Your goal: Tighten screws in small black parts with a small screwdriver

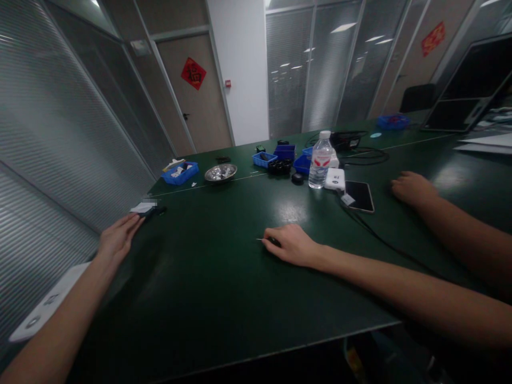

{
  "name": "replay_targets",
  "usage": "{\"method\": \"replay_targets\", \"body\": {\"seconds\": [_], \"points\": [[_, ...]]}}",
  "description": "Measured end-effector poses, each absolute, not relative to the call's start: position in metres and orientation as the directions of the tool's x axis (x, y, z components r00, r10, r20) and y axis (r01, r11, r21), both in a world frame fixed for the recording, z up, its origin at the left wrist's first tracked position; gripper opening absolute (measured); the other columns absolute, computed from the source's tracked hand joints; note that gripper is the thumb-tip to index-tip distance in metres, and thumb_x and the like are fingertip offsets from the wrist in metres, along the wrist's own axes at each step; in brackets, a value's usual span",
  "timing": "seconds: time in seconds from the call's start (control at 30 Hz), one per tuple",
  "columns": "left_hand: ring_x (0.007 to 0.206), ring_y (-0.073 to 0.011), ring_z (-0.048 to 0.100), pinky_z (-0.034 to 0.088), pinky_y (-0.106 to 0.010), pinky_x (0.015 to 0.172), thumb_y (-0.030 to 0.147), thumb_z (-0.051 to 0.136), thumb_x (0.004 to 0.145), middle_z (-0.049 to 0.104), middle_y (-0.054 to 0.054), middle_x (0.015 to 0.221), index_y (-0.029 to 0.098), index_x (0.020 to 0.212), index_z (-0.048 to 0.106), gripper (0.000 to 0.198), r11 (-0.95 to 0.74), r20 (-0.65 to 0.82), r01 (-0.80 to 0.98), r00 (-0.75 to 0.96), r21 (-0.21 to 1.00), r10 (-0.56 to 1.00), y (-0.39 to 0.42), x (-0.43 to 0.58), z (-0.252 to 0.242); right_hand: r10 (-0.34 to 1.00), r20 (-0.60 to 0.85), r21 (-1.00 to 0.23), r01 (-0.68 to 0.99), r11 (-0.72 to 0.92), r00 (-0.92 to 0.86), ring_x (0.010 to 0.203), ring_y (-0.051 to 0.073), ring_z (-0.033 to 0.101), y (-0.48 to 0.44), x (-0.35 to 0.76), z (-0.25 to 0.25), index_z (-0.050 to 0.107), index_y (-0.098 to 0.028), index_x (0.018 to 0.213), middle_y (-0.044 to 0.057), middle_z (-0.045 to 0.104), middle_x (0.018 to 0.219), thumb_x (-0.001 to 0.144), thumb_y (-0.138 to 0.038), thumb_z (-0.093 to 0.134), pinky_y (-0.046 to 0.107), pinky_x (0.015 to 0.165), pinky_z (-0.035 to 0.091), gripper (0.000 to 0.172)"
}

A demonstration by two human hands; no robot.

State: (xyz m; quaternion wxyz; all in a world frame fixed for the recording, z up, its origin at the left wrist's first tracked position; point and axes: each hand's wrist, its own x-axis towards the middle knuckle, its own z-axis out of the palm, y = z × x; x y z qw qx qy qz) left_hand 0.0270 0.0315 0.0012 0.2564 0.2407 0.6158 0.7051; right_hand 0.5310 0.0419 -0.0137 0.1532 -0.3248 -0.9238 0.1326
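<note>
My left hand (117, 234) is closed at the table's left edge on a small dark flat object with a white top (144, 207). The top is partly blurred, and its kind is hard to make out. A small black item (161, 211) lies just beyond it. My right hand (291, 244) rests on the green table (224, 277), fingers wrapped round a slim tool with a dark handle (274, 241). Its thin metal tip points left; most of the handle is hidden in the palm.
Further back are a metal dish (221, 173), a blue basket (188, 175), blue trays (285, 152) and a water bottle (320, 162). A phone (360, 196), white box (335, 179) and black cable (372, 233) lie right. Another person's hand (414, 189) rests beyond my right forearm.
</note>
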Motion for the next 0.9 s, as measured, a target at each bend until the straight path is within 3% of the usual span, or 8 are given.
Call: {"method": "replay_targets", "body": {"seconds": [0.13, 0.27, 0.37, 0.6, 0.77, 0.9], "points": [[0.089, -0.0139, 0.070, 0.058, -0.022, 0.075, 0.005, 0.074, 0.081, 0.075, -0.004, 0.098, 0.008, 0.102, 0.072, 0.021, -0.019, 0.048, 0.052, -0.640, 0.998, 0.766, 0.032, 0.039, -0.006, 0.647, 0.195, -0.346, 0.566, 0.748, -0.737, 0.064, 0.012, 0.055, 0.042, 0.531, -0.014, 0.067, -0.018, 0.103, 0.003, 0.068, 0.080, 0.102, -0.037, 0.046, 0.025, 0.061, 0.033, 0.029], [0.108, -0.0256, 0.067, 0.057, -0.030, 0.082, 0.032, 0.090, 0.066, 0.075, -0.008, 0.114, 0.017, 0.103, 0.078, 0.042, 0.054, 0.074, 0.241, -0.493, 0.969, 0.867, 0.028, 0.078, -0.006, 0.649, 0.194, -0.347, 0.567, 0.747, -0.736, 0.064, 0.011, 0.054, 0.042, 0.530, -0.015, 0.066, -0.018, 0.102, 0.003, 0.067, 0.080, 0.102, -0.038, 0.046, 0.025, 0.061, 0.032, 0.029], [0.112, -0.0296, 0.067, 0.056, -0.039, 0.090, 0.047, 0.079, 0.078, 0.074, -0.011, 0.120, 0.021, 0.111, 0.077, 0.042, 0.042, 0.091, 0.475, -0.253, 0.879, 0.963, 0.020, 0.127, -0.003, 0.648, 0.189, -0.352, 0.565, 0.746, -0.738, 0.062, 0.011, 0.054, 0.041, 0.530, -0.013, 0.066, -0.017, 0.101, 0.002, 0.066, 0.079, 0.102, -0.037, 0.045, 0.025, 0.059, 0.032, 0.029], [0.098, -0.0216, 0.069, 0.055, -0.036, 0.086, 0.045, 0.059, 0.096, 0.075, -0.004, 0.110, 0.026, 0.112, 0.075, 0.029, -0.296, 0.101, 0.633, 0.326, 0.715, 0.940, -0.005, 0.238, -0.012, 0.641, 0.189, -0.341, 0.563, 0.753, -0.744, 0.064, 0.012, 0.055, 0.041, 0.530, -0.012, 0.066, -0.018, 0.103, 0.003, 0.067, 0.081, 0.103, -0.036, 0.045, 0.024, 0.060, 0.033, 0.027], [0.100, -0.0192, 0.065, 0.052, -0.033, 0.088, 0.035, 0.062, 0.097, 0.073, -0.003, 0.109, 0.026, 0.113, 0.074, 0.022, -0.517, 0.216, 0.623, 0.495, 0.587, 0.842, -0.014, 0.270, -0.022, 0.635, 0.206, -0.311, 0.565, 0.764, -0.745, 0.066, 0.013, 0.056, 0.043, 0.529, -0.017, 0.066, -0.018, 0.103, 0.004, 0.069, 0.082, 0.103, -0.037, 0.045, 0.025, 0.062, 0.032, 0.028], [0.105, -0.0195, 0.062, 0.051, -0.035, 0.092, 0.029, 0.063, 0.097, 0.071, -0.004, 0.112, 0.025, 0.117, 0.071, 0.022, -0.570, 0.234, 0.606, 0.544, 0.554, 0.806, -0.014, 0.269, -0.025, 0.616, 0.214, -0.311, 0.545, 0.779, -0.758, 0.067, 0.012, 0.056, 0.043, 0.530, -0.017, 0.065, -0.018, 0.102, 0.003, 0.069, 0.084, 0.102, -0.036, 0.047, 0.025, 0.062, 0.032, 0.026]]}}
